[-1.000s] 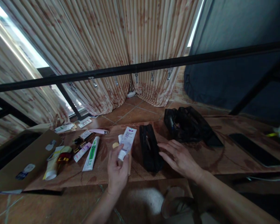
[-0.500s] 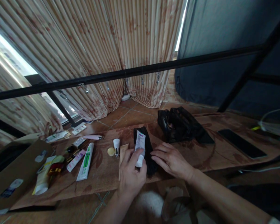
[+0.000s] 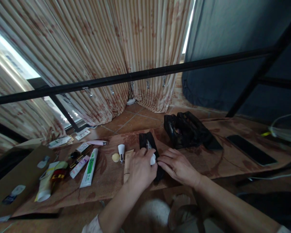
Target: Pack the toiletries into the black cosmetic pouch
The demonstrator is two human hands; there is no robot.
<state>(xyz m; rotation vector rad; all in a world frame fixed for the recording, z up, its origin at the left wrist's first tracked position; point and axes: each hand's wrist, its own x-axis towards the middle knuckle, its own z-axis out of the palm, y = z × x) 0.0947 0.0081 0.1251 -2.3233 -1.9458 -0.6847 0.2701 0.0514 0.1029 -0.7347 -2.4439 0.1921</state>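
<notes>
My left hand (image 3: 142, 166) is closed around a small white squeeze tube (image 3: 153, 159). Its white cap shows by the thumb, while the hand covers most of its body. Beneath lies a narrow black pouch (image 3: 145, 138), the tube's far end pointing into it. On the pouch's right edge, my right hand (image 3: 178, 165) has its fingers closed, pinching the fabric. A beige tube (image 3: 128, 165) lies just left of my left hand, partly covered by it. Beyond that are a white-headed brush (image 3: 121, 151) with a silver part and a round cream-coloured lid or pad (image 3: 115, 157).
To the left lie a white-and-green tube (image 3: 89, 168), a pink-and-white tube (image 3: 79, 166), other cosmetics and a cardboard box (image 3: 21, 181). A black bag (image 3: 191, 131) and a phone (image 3: 251, 149) rest to the right. A dark metal rail (image 3: 135, 76) crosses behind the cloth-covered bench (image 3: 106, 187).
My left hand has moved a little forward and right and turned over the white tube, which now angles down into the black pouch. My right hand has stayed at the pouch's edge.
</notes>
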